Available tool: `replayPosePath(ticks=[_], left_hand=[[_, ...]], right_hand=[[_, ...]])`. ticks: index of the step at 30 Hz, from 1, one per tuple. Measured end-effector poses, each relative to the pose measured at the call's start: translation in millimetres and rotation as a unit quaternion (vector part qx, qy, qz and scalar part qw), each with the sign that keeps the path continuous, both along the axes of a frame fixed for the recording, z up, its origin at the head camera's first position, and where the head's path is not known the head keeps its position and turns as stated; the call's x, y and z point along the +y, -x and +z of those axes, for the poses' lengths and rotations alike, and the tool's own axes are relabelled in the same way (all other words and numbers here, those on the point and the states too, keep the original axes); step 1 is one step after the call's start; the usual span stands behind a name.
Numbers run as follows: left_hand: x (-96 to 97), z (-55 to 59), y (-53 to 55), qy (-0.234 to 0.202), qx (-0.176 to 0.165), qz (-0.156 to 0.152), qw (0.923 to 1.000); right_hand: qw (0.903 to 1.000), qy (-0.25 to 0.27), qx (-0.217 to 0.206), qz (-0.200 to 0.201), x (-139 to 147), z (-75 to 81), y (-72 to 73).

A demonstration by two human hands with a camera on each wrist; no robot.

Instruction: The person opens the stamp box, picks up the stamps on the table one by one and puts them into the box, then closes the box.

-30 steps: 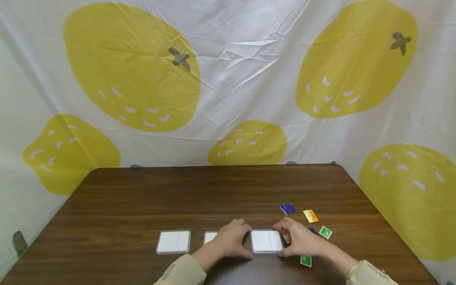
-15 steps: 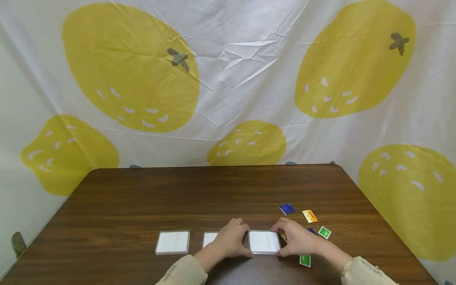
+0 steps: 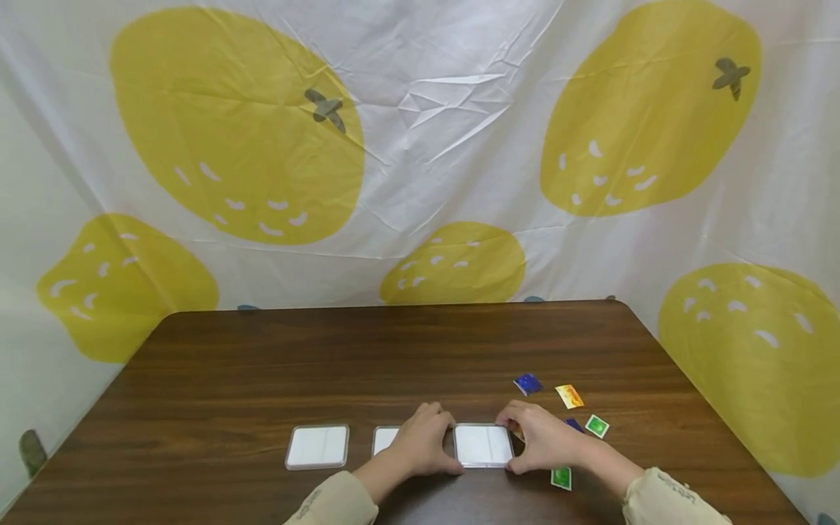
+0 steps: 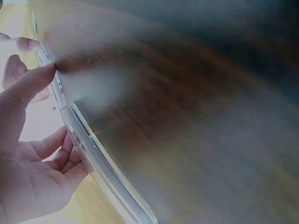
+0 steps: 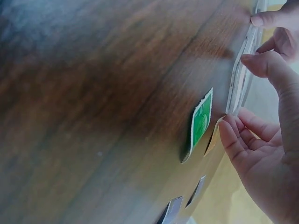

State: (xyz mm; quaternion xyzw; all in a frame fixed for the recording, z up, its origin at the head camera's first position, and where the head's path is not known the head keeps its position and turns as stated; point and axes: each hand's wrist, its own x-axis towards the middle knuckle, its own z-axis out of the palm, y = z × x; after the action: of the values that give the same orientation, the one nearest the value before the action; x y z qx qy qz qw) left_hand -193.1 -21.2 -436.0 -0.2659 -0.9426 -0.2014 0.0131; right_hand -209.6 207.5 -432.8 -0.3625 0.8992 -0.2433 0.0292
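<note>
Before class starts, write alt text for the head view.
A person's left grip and right grip touch opposite sides of a white case on a brown table. Two similar cases lie to its left, small stamps to its right.

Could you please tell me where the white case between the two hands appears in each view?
Head: lower part, right of centre; the case lies between the left hand and right hand.
Left wrist: upper left; the case is a thin slanting edge, above a larger-looking case.
Right wrist: upper right; the case is a slanting edge.
Shared landmark: the left hand, large at left in left wrist, at the top right corner in right wrist.
</note>
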Motion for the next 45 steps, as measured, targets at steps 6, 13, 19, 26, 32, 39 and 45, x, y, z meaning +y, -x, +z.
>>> replayPosePath(ticks=[6,13,19,26,32,39,45], left_hand=[[0.5,-0.7,0.3,-0.001,-0.006,0.006,1.0000],[0.5,-0.7,0.1,0.001,-0.012,0.009,0.9999],[0.5,-0.6,0.6,0.001,-0.014,0.009,0.9999],[-0.5,-2.0,1.2,-0.003,-0.015,0.007,0.9999],[-1.6,-2.6,1.7,-0.014,-0.016,0.001,0.9998],[-2.0,-5.1,3.7,-0.015,-0.010,-0.001,0.9998],[-1.9,-5.1,3.7,-0.014,-0.016,0.000,0.9998]], right_hand=[[0.9999,0.010,-0.001,0.001,1.0,-1.9,1.4],[0.9995,0.031,0.009,0.007,2.6,-3.5,3.4],[0.9989,0.040,0.018,0.014,5.3,-2.6,4.0],[0.9995,0.024,-0.023,0.000,12.6,5.6,4.4],[0.9977,0.058,-0.035,-0.008,18.2,6.5,11.0],[0.9970,0.074,-0.015,-0.013,21.0,4.5,25.5],[0.9974,0.066,0.011,-0.027,17.4,4.0,40.1]])
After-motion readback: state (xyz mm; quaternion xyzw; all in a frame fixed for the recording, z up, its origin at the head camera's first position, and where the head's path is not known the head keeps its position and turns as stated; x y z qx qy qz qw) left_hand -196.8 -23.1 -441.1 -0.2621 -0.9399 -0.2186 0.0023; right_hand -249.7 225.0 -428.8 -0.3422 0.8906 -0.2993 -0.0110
